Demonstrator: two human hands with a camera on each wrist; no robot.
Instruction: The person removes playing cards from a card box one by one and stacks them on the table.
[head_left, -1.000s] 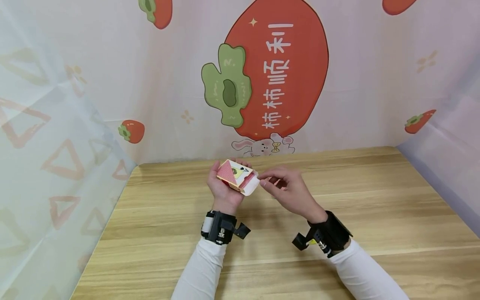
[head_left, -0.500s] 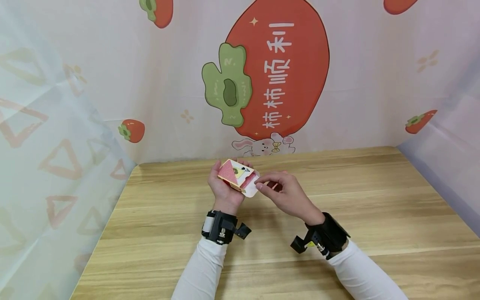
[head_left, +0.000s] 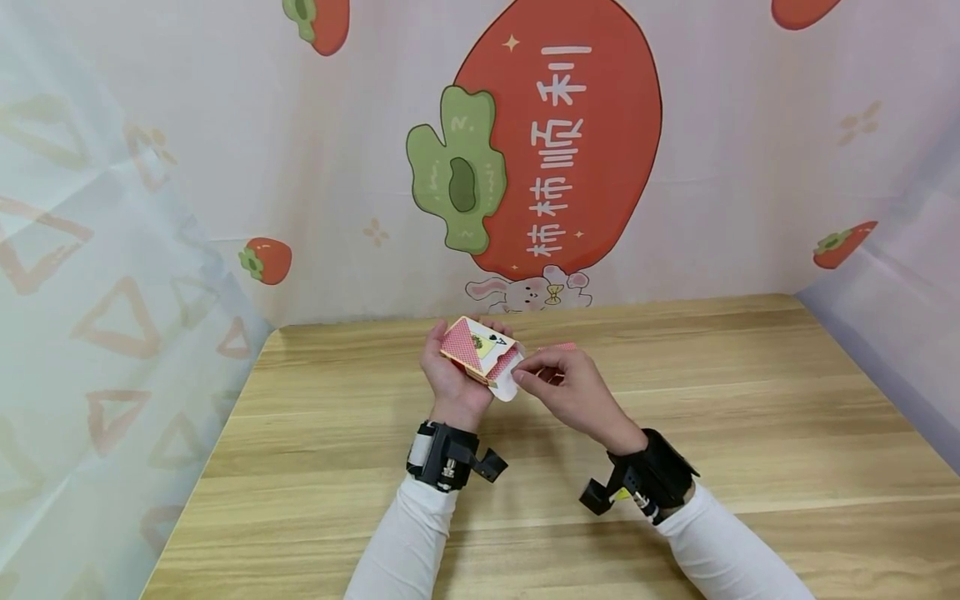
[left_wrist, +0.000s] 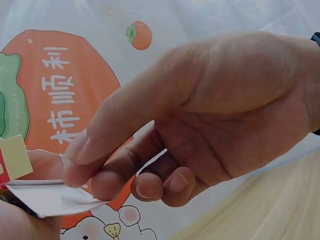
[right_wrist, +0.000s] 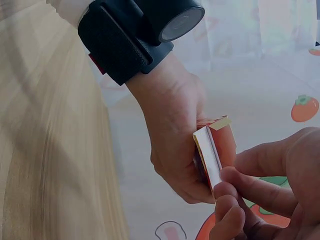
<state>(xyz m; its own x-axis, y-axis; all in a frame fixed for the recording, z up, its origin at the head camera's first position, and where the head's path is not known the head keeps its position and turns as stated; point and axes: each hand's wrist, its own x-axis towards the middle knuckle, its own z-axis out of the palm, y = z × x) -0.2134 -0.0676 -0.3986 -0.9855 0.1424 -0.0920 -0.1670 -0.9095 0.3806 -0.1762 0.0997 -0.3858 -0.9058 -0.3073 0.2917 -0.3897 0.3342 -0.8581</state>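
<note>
A playing card box [head_left: 480, 346], red-patterned with an ace printed on it, lies tilted in my left hand [head_left: 456, 387]. The palm is under the box and the thumb is along its left side. A white end flap [head_left: 506, 385] sticks out from the box's right end, also seen in the left wrist view [left_wrist: 55, 197]. My right hand [head_left: 573, 387] pinches this flap's edge between thumb and fingertips, the other fingers loosely curled. In the right wrist view, the box [right_wrist: 226, 140] shows its open end and a cream side tab. The box's inside is mostly hidden.
A red-patterned thing [head_left: 558, 346] lies on the wooden table [head_left: 337, 450] behind my right hand, mostly hidden. A printed curtain [head_left: 360, 150] stands along the table's back edge, with more cloth at both sides. Black camera bands [head_left: 442, 456] circle both wrists.
My right hand has moved slightly left and down onto the flap. The flap now angles further down. More of the red-patterned thing behind the hand shows. The left hand has shifted slightly right.
</note>
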